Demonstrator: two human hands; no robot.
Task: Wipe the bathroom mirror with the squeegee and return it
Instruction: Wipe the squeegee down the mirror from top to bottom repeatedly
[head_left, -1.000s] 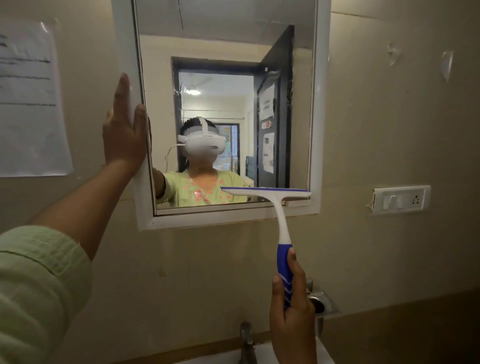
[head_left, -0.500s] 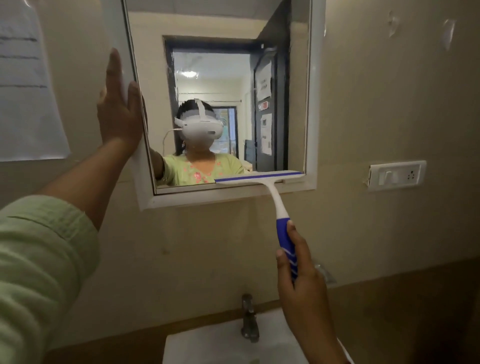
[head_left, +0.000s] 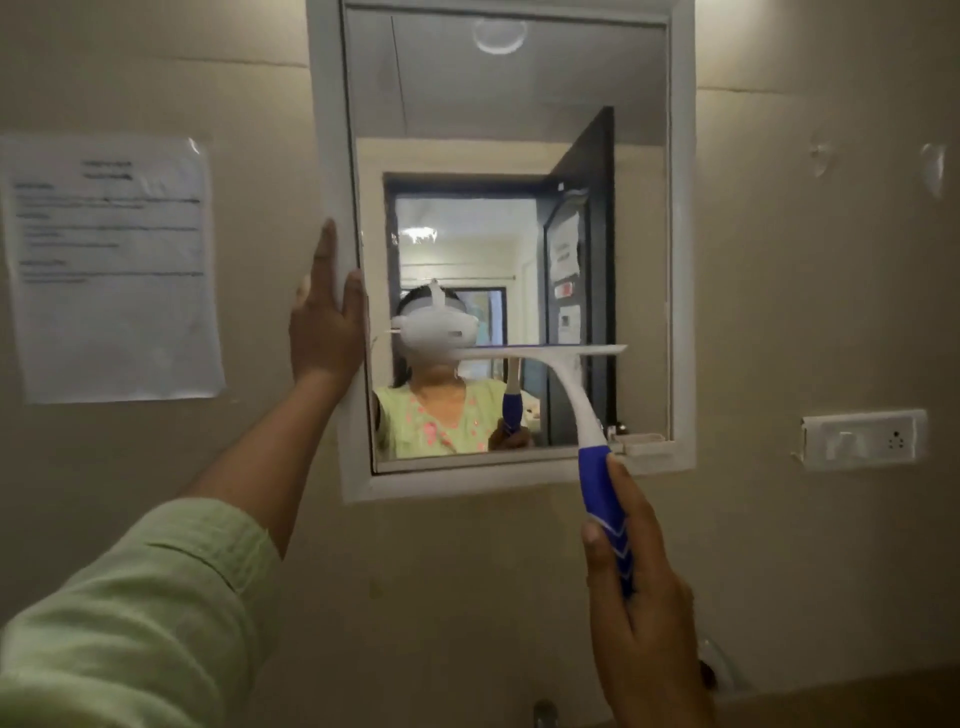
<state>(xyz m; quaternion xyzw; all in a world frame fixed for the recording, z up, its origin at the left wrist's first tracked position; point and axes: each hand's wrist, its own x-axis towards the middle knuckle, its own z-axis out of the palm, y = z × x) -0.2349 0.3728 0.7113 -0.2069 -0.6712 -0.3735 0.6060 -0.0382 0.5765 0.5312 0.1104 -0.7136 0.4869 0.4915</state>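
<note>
Now halfway up the mirror (head_left: 509, 130) glass, right of middle, with the squeegee (head_left: 566, 384) blade level. Right hand (head_left: 644, 613) clamped on the blue handle; left hand (head_left: 324, 322) flat and open against the left frame. Risks: tilting the blade and leaving streaks; catching the small ledge at the lower right corner; pushing hard enough to swing the frame.
</note>
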